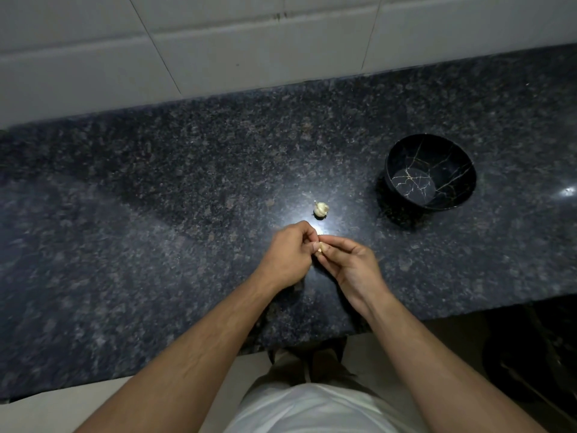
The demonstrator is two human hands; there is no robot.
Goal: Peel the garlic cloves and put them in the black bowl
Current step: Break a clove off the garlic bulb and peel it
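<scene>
A small pale garlic clove (319,247) is pinched between the fingertips of both hands, just above the dark granite counter (156,214). My left hand (288,256) grips it from the left, my right hand (349,264) from the right; most of the clove is hidden by the fingers. A partial garlic bulb (321,210) sits on the counter just beyond my hands. The black bowl (449,157) with gold crack lines stands at the right, and nothing shows inside it.
A white tiled wall (218,42) runs along the back of the counter. The counter's front edge crosses below my forearms, with a dark object (530,364) on the floor at the lower right.
</scene>
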